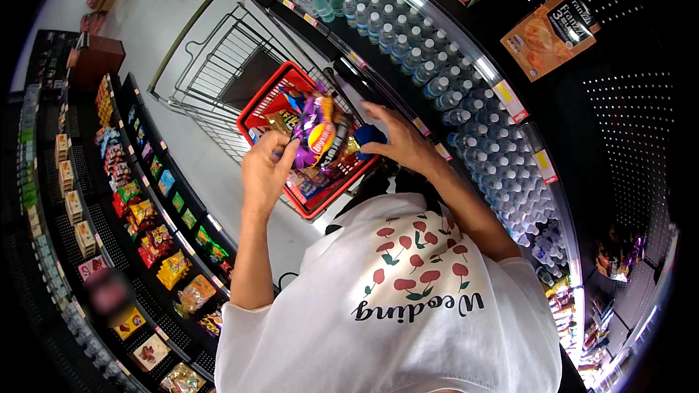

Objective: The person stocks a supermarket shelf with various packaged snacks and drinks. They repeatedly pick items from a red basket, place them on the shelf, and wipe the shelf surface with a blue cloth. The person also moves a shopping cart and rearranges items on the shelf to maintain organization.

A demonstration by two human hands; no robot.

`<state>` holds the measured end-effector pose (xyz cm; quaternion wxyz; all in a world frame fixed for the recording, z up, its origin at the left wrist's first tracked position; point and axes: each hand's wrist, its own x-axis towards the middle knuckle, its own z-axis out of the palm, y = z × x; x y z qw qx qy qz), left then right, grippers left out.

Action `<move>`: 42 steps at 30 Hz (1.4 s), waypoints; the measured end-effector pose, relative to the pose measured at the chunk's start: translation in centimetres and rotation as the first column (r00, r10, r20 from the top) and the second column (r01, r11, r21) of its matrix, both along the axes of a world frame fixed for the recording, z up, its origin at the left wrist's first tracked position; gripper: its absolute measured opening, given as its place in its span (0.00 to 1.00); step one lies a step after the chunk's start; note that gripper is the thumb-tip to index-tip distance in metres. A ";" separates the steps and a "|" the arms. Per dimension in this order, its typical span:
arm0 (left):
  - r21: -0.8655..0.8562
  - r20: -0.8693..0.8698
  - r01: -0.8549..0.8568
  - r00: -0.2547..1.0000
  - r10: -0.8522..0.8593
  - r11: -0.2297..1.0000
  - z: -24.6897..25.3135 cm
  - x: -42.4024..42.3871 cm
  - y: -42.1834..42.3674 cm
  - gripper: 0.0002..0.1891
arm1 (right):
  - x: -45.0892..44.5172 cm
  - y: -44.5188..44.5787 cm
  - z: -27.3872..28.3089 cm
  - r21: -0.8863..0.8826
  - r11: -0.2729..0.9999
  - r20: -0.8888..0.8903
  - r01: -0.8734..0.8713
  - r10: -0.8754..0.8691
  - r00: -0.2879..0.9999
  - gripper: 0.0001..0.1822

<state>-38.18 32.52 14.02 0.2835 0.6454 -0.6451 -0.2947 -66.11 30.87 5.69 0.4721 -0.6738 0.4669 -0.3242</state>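
My left hand (267, 166) pinches the edge of a purple Lay's chip bag (319, 134), which is blurred and held over a red plastic shopping basket (306, 210). Across from it, my right hand (401, 139) has its thumb and fingers spread beside a dark blue object (369, 140) at the basket's right side. Whether they touch is unclear. Several packets lie in the basket, among them a gold and green snack bag (283, 120). The basket rests in or against a wire shopping cart (218, 79); the contact is hidden.
Shelves of bottled water (431, 71) curve along my right, with a cracker box (551, 33) on the shelf above. To my left, snack shelves (158, 202) hold bags and boxes. Pale floor (158, 27) runs between them beyond the cart.
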 end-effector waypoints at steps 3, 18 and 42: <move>0.061 0.040 -0.155 0.987 0.153 0.986 -5.7 2.8 1.2 0.09 | -1.0 1.0 -0.8 0.140 0.988 -0.031 0.060 -0.056 0.998 0.35; 0.205 0.314 -0.315 0.918 0.242 0.927 -32.1 8.4 2.2 0.14 | -12.5 13.7 -4.7 0.283 0.809 -0.153 0.515 -0.492 0.857 0.19; 0.094 -0.502 0.496 0.772 -0.389 0.863 -15.8 -18.7 -0.5 0.14 | -47.9 36.7 11.8 -0.233 -0.650 0.599 0.723 -0.682 -0.420 0.38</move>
